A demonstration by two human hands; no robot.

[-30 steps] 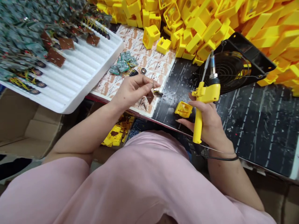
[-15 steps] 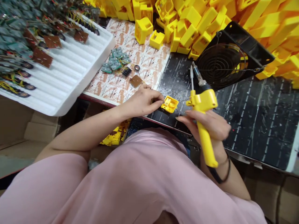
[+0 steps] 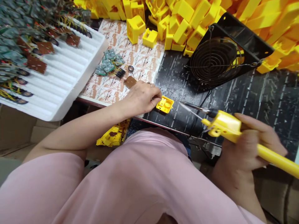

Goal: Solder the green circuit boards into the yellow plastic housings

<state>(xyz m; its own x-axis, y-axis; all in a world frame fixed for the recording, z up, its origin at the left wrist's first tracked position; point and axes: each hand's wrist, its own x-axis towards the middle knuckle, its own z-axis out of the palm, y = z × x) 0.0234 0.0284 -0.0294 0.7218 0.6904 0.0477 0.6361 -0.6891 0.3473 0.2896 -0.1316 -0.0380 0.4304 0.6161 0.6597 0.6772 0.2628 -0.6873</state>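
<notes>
Black printed mat on workbench (image 3: 257, 93), patterned paper sheet (image 3: 140, 62) beside it, brown cardboard boxes (image 3: 14, 130) below at left, bright even light

Fan (image 3: 217, 59) stands behind housing (image 3: 164, 104), tray (image 3: 70, 74) far left.

left hand (image 3: 140, 99) pinching yellow housing (image 3: 165, 104), right hand (image 3: 247, 146) gripping soldering iron (image 3: 235, 130)

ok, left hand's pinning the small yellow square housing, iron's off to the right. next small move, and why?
Probably bring the tip of the yellow-handled soldering iron leftward onto the small yellow square plastic housing. The left hand steadies that housing at its edge on the black mat; the right hand grips the iron, whose tip points at the part but stands clear of it.
</notes>
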